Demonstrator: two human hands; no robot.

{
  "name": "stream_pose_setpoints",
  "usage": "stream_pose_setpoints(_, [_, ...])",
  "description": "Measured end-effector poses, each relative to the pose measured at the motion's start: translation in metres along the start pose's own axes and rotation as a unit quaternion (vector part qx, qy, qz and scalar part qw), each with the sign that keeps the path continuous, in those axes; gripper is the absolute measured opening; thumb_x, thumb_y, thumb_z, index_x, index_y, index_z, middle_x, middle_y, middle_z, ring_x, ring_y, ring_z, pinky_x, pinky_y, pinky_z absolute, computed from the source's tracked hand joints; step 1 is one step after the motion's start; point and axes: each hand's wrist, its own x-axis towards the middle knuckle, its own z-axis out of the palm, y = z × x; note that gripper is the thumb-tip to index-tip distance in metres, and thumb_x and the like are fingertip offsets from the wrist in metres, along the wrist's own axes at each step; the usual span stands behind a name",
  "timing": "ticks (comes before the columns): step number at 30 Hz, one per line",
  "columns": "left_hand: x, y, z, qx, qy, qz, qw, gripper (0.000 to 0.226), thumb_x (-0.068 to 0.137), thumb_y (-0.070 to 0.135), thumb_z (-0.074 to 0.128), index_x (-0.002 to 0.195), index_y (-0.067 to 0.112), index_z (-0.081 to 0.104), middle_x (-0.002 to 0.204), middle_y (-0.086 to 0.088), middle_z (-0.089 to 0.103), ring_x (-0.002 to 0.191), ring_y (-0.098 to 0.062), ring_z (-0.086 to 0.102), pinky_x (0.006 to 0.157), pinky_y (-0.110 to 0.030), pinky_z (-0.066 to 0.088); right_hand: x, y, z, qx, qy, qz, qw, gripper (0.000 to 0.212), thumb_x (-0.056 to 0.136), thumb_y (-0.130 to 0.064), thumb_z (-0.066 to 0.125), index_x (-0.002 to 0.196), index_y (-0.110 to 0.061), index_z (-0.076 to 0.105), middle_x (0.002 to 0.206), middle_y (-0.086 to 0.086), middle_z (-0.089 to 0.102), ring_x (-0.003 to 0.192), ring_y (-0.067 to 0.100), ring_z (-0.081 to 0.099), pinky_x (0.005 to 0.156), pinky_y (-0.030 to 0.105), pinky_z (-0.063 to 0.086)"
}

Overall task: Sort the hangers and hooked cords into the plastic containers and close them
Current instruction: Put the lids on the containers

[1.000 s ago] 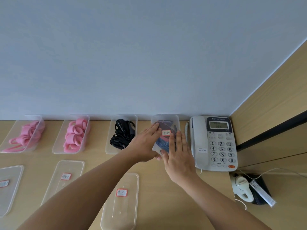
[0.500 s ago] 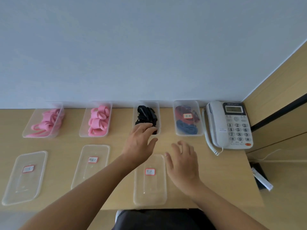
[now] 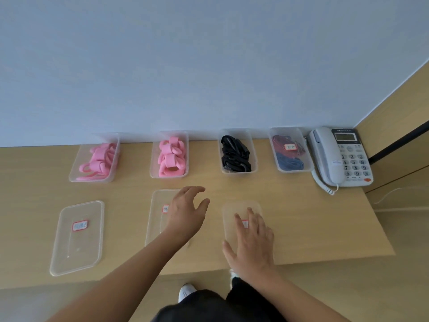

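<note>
Pink hangers [image 3: 97,159] fill the far-left box [image 3: 74,173] by the wall, which stands open, and its lid [image 3: 77,242] lies flat on the table [image 3: 301,217] in front of it. Next along, the second box [image 3: 154,169] holds shorter pink pieces [image 3: 170,156] and is open too. Its middle lid [image 3: 156,219] lies nearer the table edge, partly hidden by the left hand [image 3: 186,213]. That hand hangs above the lid's right side with fingers spread and loosely bent, holding nothing. The third box [image 3: 255,159] carries a heap of black cords [image 3: 235,154], uncovered. Directly in front of it is the right lid [image 3: 241,206], and the right hand [image 3: 251,239] lies on it with fingers fairly straight, touching rather than gripping; whether it presses down I cannot tell. The fourth box [image 3: 307,162], with red and blue cords [image 3: 289,159] inside, appears to be covered already, a label showing on top, and it sits just beside a desk phone [image 3: 341,156]. Sorting looks finished, so the step in hand is closing, with three boxes left and the black-cord one seemingly next. That calls for curling fingertips under the thin lid's edge to lift it, carrying it straight back, squaring its corners over the rim and pressing all round; the cords sit high and may need tucking down first.
</note>
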Motion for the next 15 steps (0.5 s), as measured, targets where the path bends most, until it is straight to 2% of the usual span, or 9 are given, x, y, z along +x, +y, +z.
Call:
stream_pose_setpoints(2, [0.009,0.007,-0.004,-0.029,-0.015,-0.043,0.999,0.030,0.097,0.025,0.069,0.126,0.019,0.070,0.125,0.005,0.066,0.107,-0.012,0.061,0.092,-0.031,0.049,0.002,-0.002,-0.014,0.005,0.054,-0.025,0.998,0.074,0.082,-0.062,0.046,0.146,-0.024,0.045,0.158,0.017,0.033,0.139,0.038,0.037,0.101,0.055,0.040])
stream_pose_setpoints(4, [0.021,0.017,-0.006,-0.075,-0.032,-0.088,0.993,0.030,0.099,0.030,0.066,0.127,0.021,0.069,0.123,0.009,0.067,0.105,-0.009,0.063,0.090,-0.030,0.049,0.017,-0.003,-0.029,0.006,0.109,-0.040,0.993,0.071,0.081,-0.060,0.050,0.141,-0.022,0.051,0.153,0.017,0.040,0.135,0.039,0.042,0.097,0.055,0.042])
stream_pose_setpoints(7, [0.042,0.028,-0.006,-0.129,-0.052,-0.132,0.981,0.031,0.099,0.037,0.064,0.126,0.022,0.068,0.118,0.009,0.068,0.109,-0.013,0.063,0.098,-0.036,0.051,0.057,-0.003,-0.055,0.012,0.140,-0.036,0.989,0.070,0.086,-0.062,0.050,0.144,-0.023,0.047,0.156,0.016,0.035,0.139,0.038,0.036,0.102,0.055,0.038])
stream_pose_setpoints(9, [0.057,0.034,-0.005,-0.143,-0.074,-0.152,0.975,0.034,0.098,0.040,0.065,0.126,0.022,0.068,0.117,0.009,0.068,0.109,-0.016,0.064,0.100,-0.040,0.053,0.086,-0.002,-0.069,0.003,0.131,-0.031,0.991,0.074,0.088,-0.066,0.043,0.149,-0.023,0.040,0.161,0.015,0.026,0.144,0.036,0.028,0.107,0.054,0.032])
stream_pose_setpoints(12, [0.083,0.042,0.000,-0.188,-0.106,-0.195,0.957,0.037,0.097,0.041,0.066,0.126,0.019,0.066,0.117,0.004,0.068,0.105,-0.023,0.067,0.098,-0.045,0.058,0.123,-0.001,-0.082,-0.010,0.128,-0.033,0.991,0.078,0.089,-0.069,0.035,0.151,-0.021,0.035,0.162,0.014,0.021,0.145,0.036,0.023,0.106,0.054,0.030])
stream_pose_setpoints(15, [0.110,0.050,0.010,-0.240,-0.107,-0.236,0.936,0.036,0.098,0.039,0.067,0.126,0.017,0.064,0.120,-0.001,0.067,0.108,-0.026,0.067,0.093,-0.042,0.060,0.153,-0.002,-0.088,-0.024,0.120,-0.045,0.992,0.079,0.089,-0.070,0.032,0.152,-0.021,0.032,0.161,0.014,0.021,0.143,0.037,0.024,0.105,0.055,0.031])
